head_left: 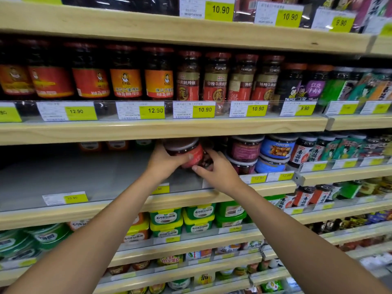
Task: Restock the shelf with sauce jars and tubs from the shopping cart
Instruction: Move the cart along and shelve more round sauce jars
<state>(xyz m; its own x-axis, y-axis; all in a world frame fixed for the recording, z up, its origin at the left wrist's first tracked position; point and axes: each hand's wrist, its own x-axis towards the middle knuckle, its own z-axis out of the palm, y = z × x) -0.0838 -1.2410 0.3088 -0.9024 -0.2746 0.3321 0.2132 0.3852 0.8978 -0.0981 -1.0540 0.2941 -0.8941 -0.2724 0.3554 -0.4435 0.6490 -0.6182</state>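
Red label, dark lid: that's the round clear sauce jar (187,151), up at the mid-height grey shelf (84,175) w/ the pale wood front lip, tucked just under the board above. Both arms are stretched in. Now the left hand (167,161): it's on the jar's left side, thumb across the front of the label, grip clamped round it. Over to the right hand (219,174): it's on the right & lower side, forefinger up along the glass, thumb under the label, grip clamped on the same jar. The jar looks tipped, lid toward the left. Can't tell if its base touches the shelf, as the hands hide the bottom. Something dark and glassy sits just behind the right fingers, too blurred to name.

Just right of the jar are maroon-labelled round tubs (246,150), stacked two high. Next come blue-labelled round tubs (275,148), also two high, the two stacks side by side. Left of the hands, at the back of the shelf, are a few small orange-labelled packs (104,145). A yellow price tag (75,197) reading 10.90 sits on the front lip, left of the arms. On the shelf above is a row of tall jars (126,81) w/ red & orange labels, upright, shoulder to shoulder. On the shelf below are green-and-yellow tubs (166,221), stacked.
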